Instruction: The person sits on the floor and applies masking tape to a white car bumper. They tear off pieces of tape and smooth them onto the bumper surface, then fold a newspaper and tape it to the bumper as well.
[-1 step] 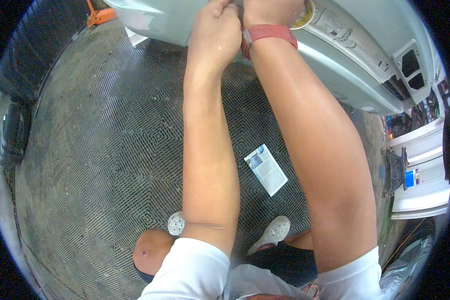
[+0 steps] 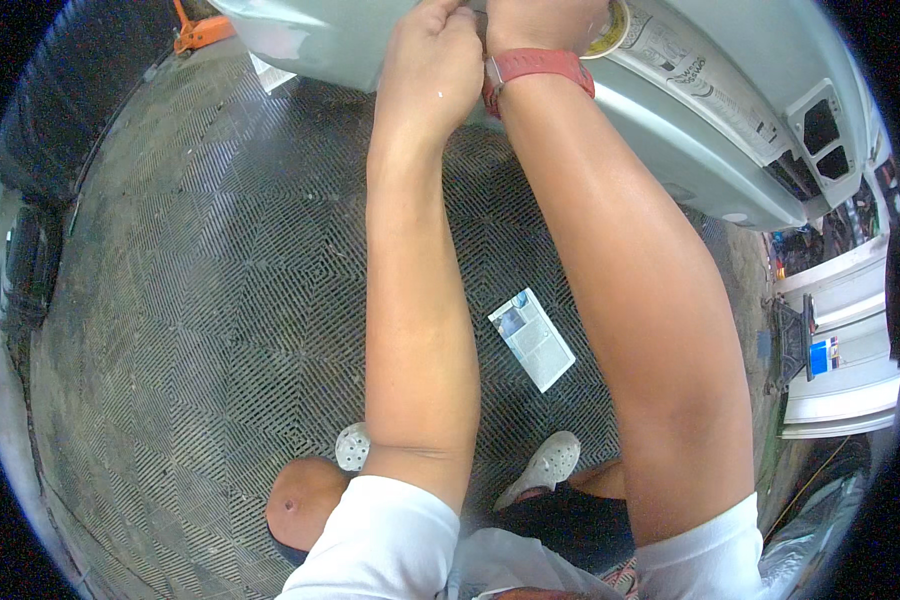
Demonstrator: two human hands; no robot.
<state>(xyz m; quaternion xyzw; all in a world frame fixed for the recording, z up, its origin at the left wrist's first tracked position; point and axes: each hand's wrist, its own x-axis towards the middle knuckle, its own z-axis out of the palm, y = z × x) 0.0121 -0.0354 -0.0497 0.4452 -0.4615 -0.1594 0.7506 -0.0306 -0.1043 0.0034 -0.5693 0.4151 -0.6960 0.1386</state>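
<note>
Ridged floor (image 2: pixel 260 250) below, left fingers (image 2: pixel 456 24) curl beside panel (image 2: pixel 315 45).

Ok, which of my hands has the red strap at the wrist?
Your right hand: the red strap circles that wrist, while the left hand has a bare wrist. Both are up by the pale panel.

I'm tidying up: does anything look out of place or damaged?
A printed paper lies askew on the ridged floor, ahead of a white shoe; perhaps dropped. The pale green panel has a pinkish patch near its left end, unlike its surroundings; damage or glare, I can't tell.
</note>
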